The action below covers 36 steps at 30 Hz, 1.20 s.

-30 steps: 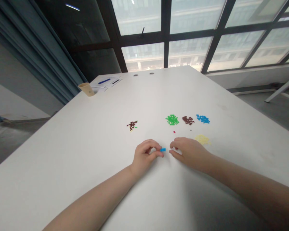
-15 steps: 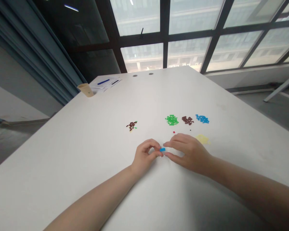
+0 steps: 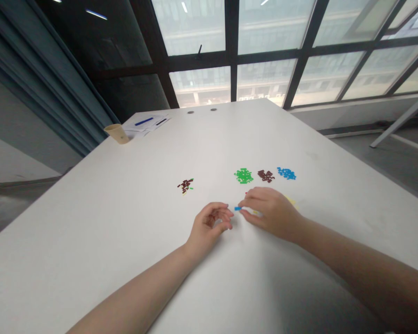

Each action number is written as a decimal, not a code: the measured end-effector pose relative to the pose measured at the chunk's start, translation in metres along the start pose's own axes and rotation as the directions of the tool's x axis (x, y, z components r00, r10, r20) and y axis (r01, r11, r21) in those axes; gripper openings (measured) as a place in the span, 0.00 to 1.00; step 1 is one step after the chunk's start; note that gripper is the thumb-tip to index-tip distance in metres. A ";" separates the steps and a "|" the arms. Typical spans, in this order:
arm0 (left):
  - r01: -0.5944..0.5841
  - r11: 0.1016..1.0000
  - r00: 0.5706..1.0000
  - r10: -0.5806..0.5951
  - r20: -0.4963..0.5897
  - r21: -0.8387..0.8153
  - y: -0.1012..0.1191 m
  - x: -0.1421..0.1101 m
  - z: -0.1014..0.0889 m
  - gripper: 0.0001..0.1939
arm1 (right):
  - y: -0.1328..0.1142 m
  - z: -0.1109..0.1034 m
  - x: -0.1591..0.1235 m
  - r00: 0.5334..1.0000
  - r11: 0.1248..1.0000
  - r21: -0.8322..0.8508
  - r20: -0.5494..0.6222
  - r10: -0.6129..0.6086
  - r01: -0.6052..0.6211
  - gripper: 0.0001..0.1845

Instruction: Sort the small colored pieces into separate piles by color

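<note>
My right hand (image 3: 272, 209) pinches a small blue piece (image 3: 237, 208) between thumb and fingertips, just above the white table (image 3: 132, 199). Left of it, my left hand (image 3: 212, 225) curves with thumb and fingers apart and nothing visible between them. Beyond my hands lie a heap of small green pieces (image 3: 244, 176), a heap of dark brown pieces (image 3: 265, 176) and a heap of blue pieces (image 3: 286, 173). My right hand partly covers a pale yellow heap (image 3: 292, 201) and a red piece (image 3: 246, 193).
A mixed pile, mostly brown with some green and yellow bits (image 3: 186, 186), lies left of the heaps. At the far left stand a beige paper cup (image 3: 117, 133) and papers (image 3: 149, 126) with a blue pen (image 3: 144, 121) on them. Windows rise behind the table.
The blue piece was at my left fingertips with my right fingers open beside it. Now my right hand has it, and my left fingers have let go. The view has shifted slightly.
</note>
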<state>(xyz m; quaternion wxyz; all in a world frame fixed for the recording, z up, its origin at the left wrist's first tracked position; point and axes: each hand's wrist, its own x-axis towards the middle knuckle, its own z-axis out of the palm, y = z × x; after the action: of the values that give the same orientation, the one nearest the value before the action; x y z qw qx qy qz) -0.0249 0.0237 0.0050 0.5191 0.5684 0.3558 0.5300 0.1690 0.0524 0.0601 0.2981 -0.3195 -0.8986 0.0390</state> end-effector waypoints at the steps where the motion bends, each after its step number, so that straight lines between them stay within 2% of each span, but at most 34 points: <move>1: -0.002 1.000 1.000 0.002 0.002 -0.006 0.000 0.001 0.000 0.18 | 0.015 -0.007 0.002 0.999 0.998 -0.037 -0.011 0.050 -0.050 0.08; 3: 0.009 1.000 1.000 -0.009 0.005 0.029 -0.002 0.003 -0.002 0.16 | 0.056 -0.022 0.000 0.970 0.960 -0.134 -0.040 0.241 -0.244 0.09; 5: 0.028 0.995 1.000 -0.028 -0.007 0.100 -0.004 0.004 -0.004 0.12 | 0.105 -0.036 -0.010 0.887 0.849 -0.267 -0.059 0.459 -0.457 0.09; 7: 0.036 0.988 0.999 -0.034 -0.014 0.148 -0.007 0.005 -0.007 0.11 | 0.149 -0.044 -0.026 0.778 0.709 -0.359 -0.083 0.623 -0.606 0.10; 9: 0.036 0.987 0.999 -0.036 -0.003 0.157 -0.010 0.006 -0.009 0.11 | 0.181 -0.045 -0.042 0.668 0.600 -0.378 -0.070 0.741 -0.705 0.11; 10: 0.037 0.988 0.999 -0.038 0.006 0.151 -0.011 0.006 -0.009 0.11 | 0.191 -0.044 -0.049 0.632 0.575 -0.367 -0.045 0.774 -0.731 0.11; 12: 0.043 0.990 0.999 -0.047 0.025 0.136 -0.013 0.006 -0.009 0.12 | 0.201 -0.038 -0.058 0.592 0.554 -0.348 -0.004 0.806 -0.756 0.10; 17: 0.074 0.989 0.994 -0.083 0.064 0.128 -0.012 0.006 -0.006 0.12 | 0.201 -0.029 -0.058 0.562 0.529 -0.348 0.007 0.827 -0.774 0.10; 26: 0.074 0.984 0.991 -0.091 0.097 0.165 -0.010 0.004 -0.004 0.11 | 0.192 -0.030 -0.055 0.528 0.484 -0.376 -0.014 0.849 -0.790 0.12; 30: 0.038 0.952 0.996 -0.060 0.063 0.303 -0.006 0.008 -0.007 0.11 | 0.181 -0.033 -0.048 0.549 0.494 -0.389 -0.038 0.835 -0.778 0.13; 32: 0.018 0.873 1.000 -0.012 -0.014 0.487 -0.003 0.015 -0.018 0.11 | 0.172 -0.035 -0.040 0.579 0.514 -0.394 -0.059 0.813 -0.762 0.14; 33: 0.017 0.799 0.998 0.024 -0.061 0.601 -0.002 0.020 -0.026 0.11 | 0.166 -0.036 -0.036 0.598 0.530 -0.394 -0.063 0.799 -0.750 0.15; 34: 0.025 0.700 0.992 0.070 -0.103 0.714 -0.002 0.026 -0.036 0.12 | 0.158 -0.036 -0.031 0.622 0.554 -0.395 -0.061 0.781 -0.733 0.15; 36: 0.080 0.427 0.976 0.148 -0.157 0.901 -0.002 0.036 -0.056 0.15 | 0.140 -0.033 -0.021 0.690 0.624 -0.393 -0.039 0.723 -0.676 0.16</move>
<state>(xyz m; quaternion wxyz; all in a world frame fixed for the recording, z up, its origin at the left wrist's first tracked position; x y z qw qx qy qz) -0.0724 0.0705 0.0062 0.0821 0.7045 0.6255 0.3250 0.2776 0.1466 0.0405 0.1362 -0.6915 -0.7095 -0.0017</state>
